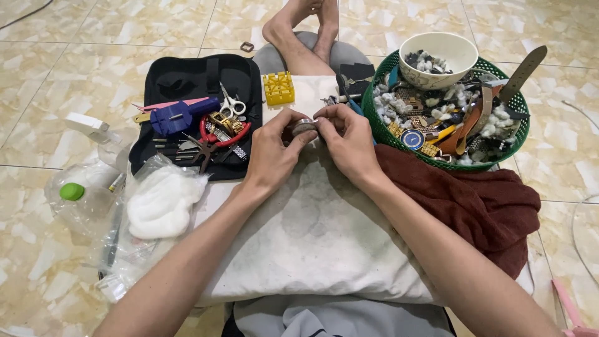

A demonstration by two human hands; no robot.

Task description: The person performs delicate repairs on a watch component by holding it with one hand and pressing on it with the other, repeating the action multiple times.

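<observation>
One small round metal watch case (304, 126) is held between two hands above a single pale cushion (312, 237) that lies across the lap. The left hand (271, 153) is closed on the case from the left, with the thumb laid over its top and the fingers curled beneath. The right hand (350, 142) is closed on it from the right, the fingertips pinched at its edge. The two hands are brought together so that their fingers nearly meet over the case, which sits just above the far edge of the cushion.

To the left of the cushion one open black tool pouch (196, 118) is spread flat. In it can be counted one pair of small scissors (233, 103), one blue tool (181, 116) and one pair of red-handled pliers (215, 137); the smaller tools beside them cannot be counted. Near the pouch, at the cushion's left edge, one wad of white cotton (163, 203) is seen in clear plastic. Beyond the cushion one yellow block (278, 88) is set.

To the right of the cushion one green basket (499, 159) is filled with watch straps and parts, too many to count, and one white bowl (438, 59) rests in it. One dark red cloth (480, 206) is bunched against the cushion's right side.
</observation>
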